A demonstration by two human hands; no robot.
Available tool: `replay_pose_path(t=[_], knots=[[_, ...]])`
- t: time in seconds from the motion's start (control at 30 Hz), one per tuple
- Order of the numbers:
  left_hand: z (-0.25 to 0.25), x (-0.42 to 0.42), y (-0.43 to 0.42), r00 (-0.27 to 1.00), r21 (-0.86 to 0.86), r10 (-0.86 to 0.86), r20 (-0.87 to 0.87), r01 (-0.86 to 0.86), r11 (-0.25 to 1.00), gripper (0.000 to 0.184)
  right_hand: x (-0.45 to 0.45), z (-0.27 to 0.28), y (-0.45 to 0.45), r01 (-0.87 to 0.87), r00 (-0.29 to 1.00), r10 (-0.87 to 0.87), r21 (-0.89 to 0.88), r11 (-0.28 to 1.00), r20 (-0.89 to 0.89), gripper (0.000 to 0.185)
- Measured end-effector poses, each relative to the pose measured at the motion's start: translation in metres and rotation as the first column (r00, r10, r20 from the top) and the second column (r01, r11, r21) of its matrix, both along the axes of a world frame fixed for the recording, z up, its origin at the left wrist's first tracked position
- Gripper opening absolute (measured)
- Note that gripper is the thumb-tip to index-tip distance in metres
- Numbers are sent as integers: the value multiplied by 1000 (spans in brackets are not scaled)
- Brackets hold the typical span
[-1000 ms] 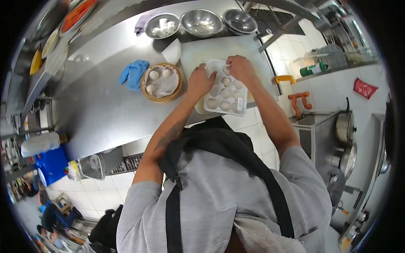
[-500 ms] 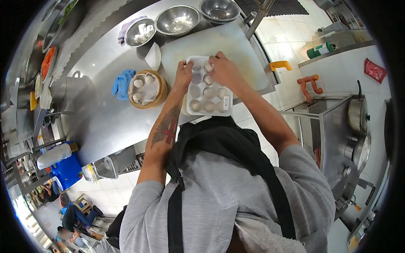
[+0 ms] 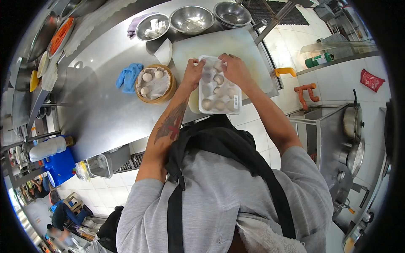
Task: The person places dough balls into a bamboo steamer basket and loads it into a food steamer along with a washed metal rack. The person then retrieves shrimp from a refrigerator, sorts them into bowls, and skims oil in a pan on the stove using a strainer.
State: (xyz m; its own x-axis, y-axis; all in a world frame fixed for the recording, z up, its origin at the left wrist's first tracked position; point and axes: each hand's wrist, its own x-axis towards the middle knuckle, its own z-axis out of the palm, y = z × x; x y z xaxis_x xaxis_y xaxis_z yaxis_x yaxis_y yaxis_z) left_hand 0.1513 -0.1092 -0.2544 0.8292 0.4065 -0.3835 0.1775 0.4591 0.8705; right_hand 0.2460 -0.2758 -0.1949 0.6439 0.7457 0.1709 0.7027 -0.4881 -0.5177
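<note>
A white plastic tray (image 3: 220,109) holds several round white buns in rows, with a label at its lower right corner. Clear film (image 3: 230,80) seems to lie over it, hazy and shiny. My left hand (image 3: 195,71) is closed on the tray's upper left edge. At the upper right edge my right hand (image 3: 236,69) is closed, fingertips pinched where the film meets the rim. To the left stands a round bamboo steamer basket (image 3: 172,86) lined with white paper; three buns (image 3: 147,77) sit apart inside it.
Beneath the tray's upper part is a white cutting board (image 3: 185,50) on the steel counter (image 3: 101,105). A blue cloth (image 3: 128,78) lies beside the steamer. Metal bowls (image 3: 192,20) line the back; a white scraper-like piece (image 3: 165,52) rests nearby. Other people appear at lower left.
The view has shifted, so counter items sit farther right. My right hand has moved from over the upper buns to the tray's top edge. The tray's upper part looks hazier.
</note>
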Motion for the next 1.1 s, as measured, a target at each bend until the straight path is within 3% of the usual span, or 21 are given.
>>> replay_pose_path(t=[0.2,0.37,0.43,0.5,0.57,0.87,1.1], knots=[[14,-6,-2,1000,-219,-4,-9,2,976,45,-20,4,-5,51,999,-51,-53,997,12,22],[10,-5,1,1000,-137,-23,-20,20,990,53,-34,11,-10,39,999,-38,16,999,-23,20],[25,-7,-3,999,-124,-36,-17,34,992,53,-33,18,-8,14,999,-18,-125,992,-35,28],[32,-6,-3,994,-26,-66,-85,64,998,54,-30,17,-6,17,999,-19,-37,999,-47,29],[35,-6,-5,996,-34,-57,-68,55,998,54,-28,14,-6,19,998,-16,49,999,-63,30],[25,-4,-4,998,-82,-39,-50,35,996,54,-28,18,-5,54,997,-54,0,999,-51,30],[12,-3,0,1000,-129,-22,1,22,991,48,-23,14,-2,-24,1000,24,-47,999,-3,30]])
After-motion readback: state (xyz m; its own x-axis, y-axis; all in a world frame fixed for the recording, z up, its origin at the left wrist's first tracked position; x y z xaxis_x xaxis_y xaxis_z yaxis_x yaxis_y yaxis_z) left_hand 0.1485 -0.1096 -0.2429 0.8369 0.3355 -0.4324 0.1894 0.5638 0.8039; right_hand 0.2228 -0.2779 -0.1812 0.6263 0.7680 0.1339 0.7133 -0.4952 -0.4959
